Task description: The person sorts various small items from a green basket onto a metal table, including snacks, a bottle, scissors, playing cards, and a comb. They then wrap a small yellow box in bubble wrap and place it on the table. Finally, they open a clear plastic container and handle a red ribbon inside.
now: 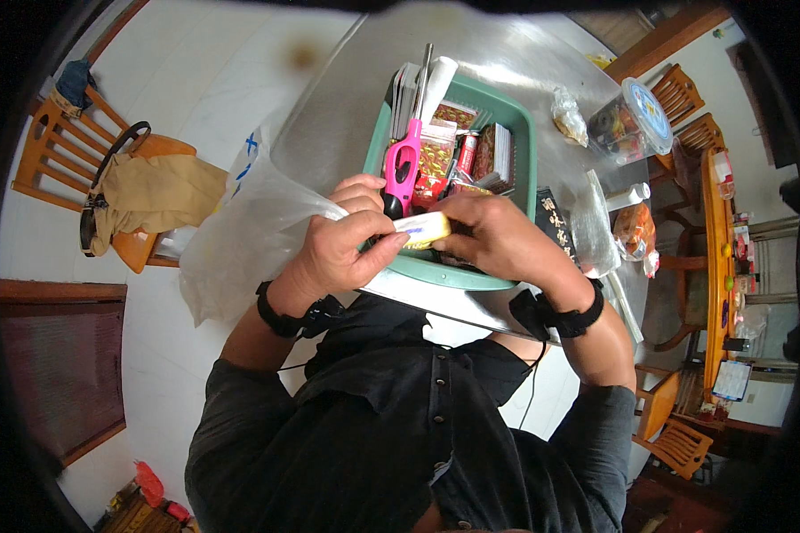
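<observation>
Over the near side of a green plastic basket (522, 106), my right hand (503, 233) grips the right end of a small white and yellow packet (427, 228). My left hand (337, 243) is closed around the gathered edge of a translucent plastic bag (240, 233), its thumb against the packet's left end. The bag hangs off to the left. Beyond my left fingers, a pink stick lighter (405, 160) stands tilted in the basket. Around it are a white roll (439, 86), stacks of playing cards (495, 156), and a red tube (467, 152). My fingers hide part of the packet.
The basket rests on a shiny metal table (347, 73). To its right are a black box with writing (555, 223), a clear lidded tub (630, 123), a white bottle (629, 197) and a bag of orange food (635, 233). A wooden chair (60, 153) stands left, holding tan trousers (160, 190).
</observation>
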Available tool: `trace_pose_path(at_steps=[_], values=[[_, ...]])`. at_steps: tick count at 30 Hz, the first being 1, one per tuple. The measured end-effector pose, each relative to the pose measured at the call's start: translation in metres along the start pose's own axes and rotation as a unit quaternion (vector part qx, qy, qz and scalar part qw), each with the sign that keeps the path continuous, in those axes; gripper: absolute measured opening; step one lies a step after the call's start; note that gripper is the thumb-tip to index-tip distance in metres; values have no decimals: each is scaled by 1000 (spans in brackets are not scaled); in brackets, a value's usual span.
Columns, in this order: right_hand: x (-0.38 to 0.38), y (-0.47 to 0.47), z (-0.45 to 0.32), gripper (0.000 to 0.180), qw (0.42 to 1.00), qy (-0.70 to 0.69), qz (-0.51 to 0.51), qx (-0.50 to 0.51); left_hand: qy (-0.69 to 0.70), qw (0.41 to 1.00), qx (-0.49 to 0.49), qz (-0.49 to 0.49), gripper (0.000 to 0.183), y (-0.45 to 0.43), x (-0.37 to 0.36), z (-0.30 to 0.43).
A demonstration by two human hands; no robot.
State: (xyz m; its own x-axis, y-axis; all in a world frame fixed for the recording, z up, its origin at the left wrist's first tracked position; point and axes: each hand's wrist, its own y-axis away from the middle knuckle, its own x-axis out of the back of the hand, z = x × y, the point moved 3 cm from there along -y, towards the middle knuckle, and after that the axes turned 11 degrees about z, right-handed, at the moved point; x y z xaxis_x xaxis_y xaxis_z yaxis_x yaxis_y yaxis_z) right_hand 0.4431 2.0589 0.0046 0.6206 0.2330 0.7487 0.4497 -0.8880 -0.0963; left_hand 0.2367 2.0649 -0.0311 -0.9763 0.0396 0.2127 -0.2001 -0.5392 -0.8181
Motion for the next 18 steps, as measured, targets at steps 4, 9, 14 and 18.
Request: trace_pose_path(at_steps=[4, 9, 14, 18], values=[[38, 35, 4, 29, 966, -159, 185, -88, 12, 1000, 2, 8, 14, 1, 2, -1], [102, 79, 44, 36, 873, -227, 382, -200, 12, 1000, 2, 5, 16, 2, 2, 0], [110, 109, 96, 46, 883, -105, 269, -369, 8, 1000, -3, 4, 14, 0, 2, 1], [100, 112, 96, 55, 881, 286, 236, -294, 1, 1000, 2, -9, 14, 0, 3, 2]])
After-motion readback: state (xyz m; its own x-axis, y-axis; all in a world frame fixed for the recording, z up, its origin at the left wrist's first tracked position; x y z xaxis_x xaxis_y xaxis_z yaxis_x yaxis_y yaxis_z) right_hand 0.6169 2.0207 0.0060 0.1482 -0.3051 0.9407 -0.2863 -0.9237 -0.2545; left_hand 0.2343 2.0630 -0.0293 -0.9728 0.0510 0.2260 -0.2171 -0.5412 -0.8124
